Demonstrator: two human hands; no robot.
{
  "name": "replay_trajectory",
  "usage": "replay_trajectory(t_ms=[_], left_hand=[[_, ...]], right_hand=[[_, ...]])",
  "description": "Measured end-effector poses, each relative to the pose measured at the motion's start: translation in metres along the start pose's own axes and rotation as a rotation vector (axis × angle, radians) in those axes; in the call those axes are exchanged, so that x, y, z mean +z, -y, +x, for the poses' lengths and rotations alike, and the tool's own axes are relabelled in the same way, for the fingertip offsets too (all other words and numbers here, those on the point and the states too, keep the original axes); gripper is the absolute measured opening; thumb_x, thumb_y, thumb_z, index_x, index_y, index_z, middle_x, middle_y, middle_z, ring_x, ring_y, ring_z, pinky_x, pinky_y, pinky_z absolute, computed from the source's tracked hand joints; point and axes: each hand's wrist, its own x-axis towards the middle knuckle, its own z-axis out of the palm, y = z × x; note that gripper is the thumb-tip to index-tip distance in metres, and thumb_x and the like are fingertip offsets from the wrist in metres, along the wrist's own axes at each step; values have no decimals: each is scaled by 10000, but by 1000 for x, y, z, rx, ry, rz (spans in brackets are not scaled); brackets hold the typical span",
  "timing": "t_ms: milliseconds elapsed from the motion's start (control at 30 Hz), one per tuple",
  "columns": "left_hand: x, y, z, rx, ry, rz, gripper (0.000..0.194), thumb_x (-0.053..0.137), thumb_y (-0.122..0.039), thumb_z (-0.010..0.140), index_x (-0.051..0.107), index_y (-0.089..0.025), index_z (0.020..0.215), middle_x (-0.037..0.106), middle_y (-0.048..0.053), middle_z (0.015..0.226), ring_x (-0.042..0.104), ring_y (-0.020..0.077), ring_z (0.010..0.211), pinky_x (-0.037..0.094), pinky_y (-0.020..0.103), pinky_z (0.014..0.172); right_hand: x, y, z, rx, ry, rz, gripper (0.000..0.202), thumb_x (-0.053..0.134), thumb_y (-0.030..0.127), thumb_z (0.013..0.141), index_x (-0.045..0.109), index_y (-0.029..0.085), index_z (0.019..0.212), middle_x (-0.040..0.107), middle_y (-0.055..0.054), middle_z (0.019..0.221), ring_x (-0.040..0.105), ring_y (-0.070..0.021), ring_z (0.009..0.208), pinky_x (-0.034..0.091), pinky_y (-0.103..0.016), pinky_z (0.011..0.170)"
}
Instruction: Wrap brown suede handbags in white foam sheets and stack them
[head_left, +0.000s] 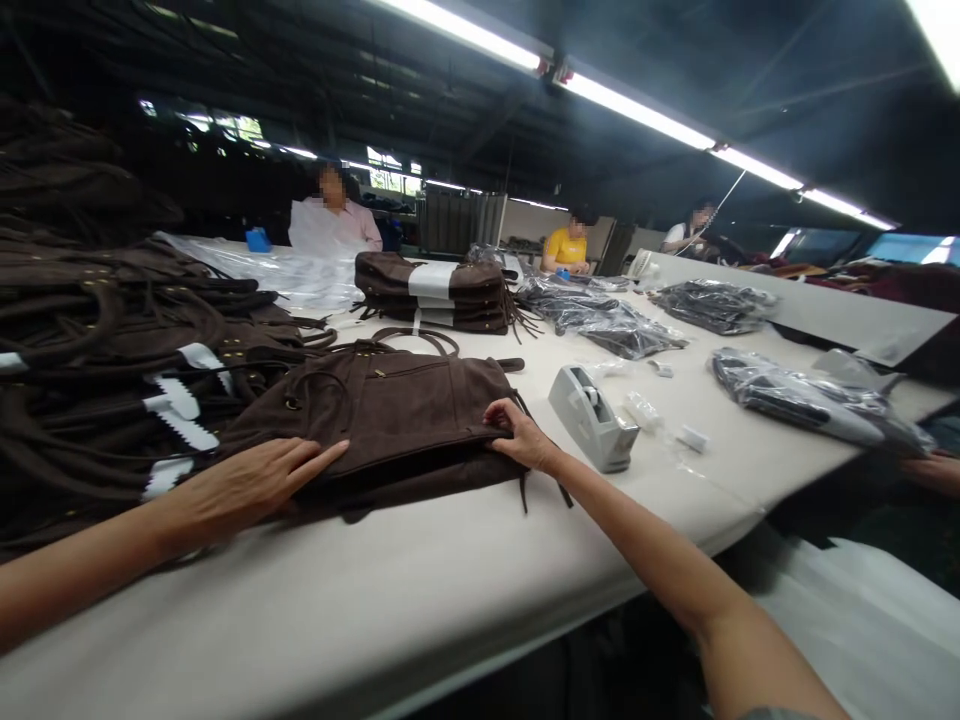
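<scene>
A dark brown bag (pixel 405 400) lies flat on the pale table (pixel 420 570), its long opening turned toward me and slightly gaping. My left hand (pixel 259 480) rests on the bag's left part, palm down, fingers stretched out. At the bag's right end, my right hand (pixel 516 435) has its thumb and fingers closed on the edge near the opening. Thin brown straps hang down beside that hand. A grey tape dispenser (pixel 595 418) stands just right of the bag.
Brown bags with white paper wraps are piled at the left (pixel 112 330). Another stack (pixel 435 290) sits behind. Plastic-wrapped bags (pixel 810 395) lie at the right, where another person's hand (pixel 934 472) shows. Several people are around the table's far side.
</scene>
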Motion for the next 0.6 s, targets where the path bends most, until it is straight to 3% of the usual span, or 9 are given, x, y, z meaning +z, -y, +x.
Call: replay_trajectory(t_ms=[133, 233, 333, 433, 600], left_hand=[[0, -2, -19, 117, -48, 120, 657, 394, -52, 875, 368, -284, 1490, 565, 116, 1373, 533, 294, 1236, 455, 463, 1029], [10, 6, -32, 142, -95, 119, 812, 346, 46, 780, 300, -302, 1513, 433, 96, 1513, 428, 286, 1359, 422, 471, 1074], [18, 11, -39, 156, -62, 106, 861, 316, 73, 750, 260, -297, 1525, 394, 74, 1544, 406, 256, 1383, 389, 457, 1107], [16, 10, -38, 130, -33, 90, 775, 315, 36, 811, 285, -271, 1522, 477, 88, 1482, 451, 248, 1347, 389, 420, 1103], [-15, 14, -7, -105, 7, -89, 670, 283, 11, 833, 401, -166, 1468, 654, 116, 1216, 600, 213, 1127, 452, 352, 1010]], right_hand=[[0, -9, 3, -37, -71, 145, 78, 664, 179, 709, 606, 197, 757, 553, -1, 871, 555, -158, 859, 473, -308, 843], [-2, -7, 0, -69, -41, 182, 44, 675, 201, 745, 692, 198, 705, 570, -23, 912, 573, -161, 880, 474, -308, 845], [-2, -2, -9, -87, 12, 27, 135, 652, 222, 797, 767, 232, 867, 580, -32, 972, 593, -164, 939, 481, -303, 879], [-2, 4, -18, -112, 110, -270, 161, 718, 282, 785, 768, 209, 920, 587, -66, 1182, 604, -205, 1056, 476, -325, 952], [-4, 13, -18, -5, 300, -593, 465, 819, 486, 700, 730, 147, 1006, 509, -149, 1368, 550, -317, 1198, 441, -400, 1045]])
